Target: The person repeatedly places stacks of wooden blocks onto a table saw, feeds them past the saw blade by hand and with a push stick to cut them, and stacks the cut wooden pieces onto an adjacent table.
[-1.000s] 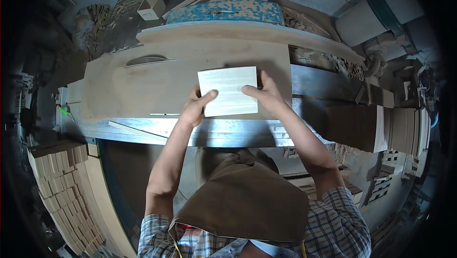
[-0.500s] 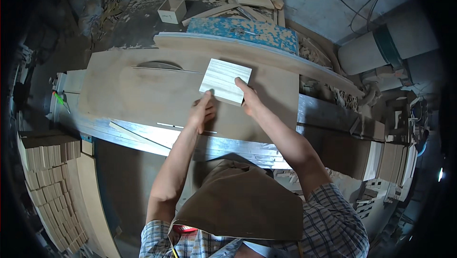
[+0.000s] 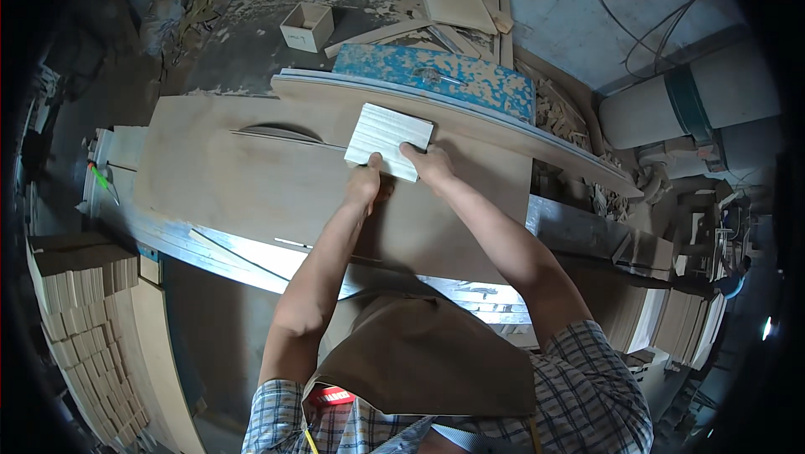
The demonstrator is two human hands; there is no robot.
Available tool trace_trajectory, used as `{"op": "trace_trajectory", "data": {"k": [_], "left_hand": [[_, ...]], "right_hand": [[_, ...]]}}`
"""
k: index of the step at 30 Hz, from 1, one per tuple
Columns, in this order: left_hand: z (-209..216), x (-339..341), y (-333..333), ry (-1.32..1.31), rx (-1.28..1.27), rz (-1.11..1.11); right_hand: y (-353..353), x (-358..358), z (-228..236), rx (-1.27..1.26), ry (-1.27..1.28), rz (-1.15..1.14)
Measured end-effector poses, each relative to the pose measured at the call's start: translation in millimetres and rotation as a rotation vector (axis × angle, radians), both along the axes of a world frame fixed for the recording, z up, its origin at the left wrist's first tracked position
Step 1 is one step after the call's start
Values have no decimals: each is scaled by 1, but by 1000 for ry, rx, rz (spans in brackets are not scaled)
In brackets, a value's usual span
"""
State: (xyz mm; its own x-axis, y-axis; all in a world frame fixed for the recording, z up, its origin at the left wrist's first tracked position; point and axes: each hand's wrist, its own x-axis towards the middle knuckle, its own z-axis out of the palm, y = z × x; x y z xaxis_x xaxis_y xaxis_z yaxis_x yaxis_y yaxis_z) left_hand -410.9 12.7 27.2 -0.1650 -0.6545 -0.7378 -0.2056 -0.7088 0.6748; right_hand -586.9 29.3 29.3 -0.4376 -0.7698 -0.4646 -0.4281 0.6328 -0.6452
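Observation:
A square pale wooden block [image 3: 388,142] with parallel grain lines lies in both my hands above the brown board of the saw table. At its near left edge, my left hand [image 3: 366,183] grips with the thumb on top; the fingers are mostly hidden below. My right hand [image 3: 428,164] holds the near right corner, its thumb pressed on the upper face. Left of the block, a curved saw blade [image 3: 281,132] stands up through a long slot in the board [image 3: 210,169]. Whether the block touches the board I cannot tell.
A long wooden fence [image 3: 470,123] runs behind the block, with a blue, paint-worn metal piece [image 3: 386,60] beyond it. An open wooden box [image 3: 307,26] stands at the back. Stacked wood pieces [image 3: 88,328] fill the left side. A green-tipped tool [image 3: 102,179] lies far left.
My left hand has come up to the block's near edge and closed on it; before, mostly its thumb touched there. The block has shifted slightly left and toward the fence. The view has tilted a little.

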Motion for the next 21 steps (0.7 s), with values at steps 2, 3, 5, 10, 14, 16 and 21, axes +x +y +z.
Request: {"op": "trace_trajectory", "data": {"k": [2, 3, 5, 10, 14, 16, 21], "left_hand": [[30, -10, 2, -163, -25, -34], [48, -16, 4, -319, -66, -69], [56, -20, 1, -348, -26, -78], [20, -31, -12, -309, 87, 110], [7, -24, -20, -229, 66, 34], [9, -27, -17, -101, 73, 55], [6, 0, -14, 12, 56, -48]], "right_hand": [[-1, -1, 7, 17, -26, -5], [0, -3, 9, 19, -46, -9], [-7, -5, 15, 32, -16, 19], [-32, -3, 22, -11, -74, 132], [-37, -4, 13, 74, 20, 115], [-29, -15, 2, 36, -9, 72], [-9, 5, 7, -56, 10, 84]]}}
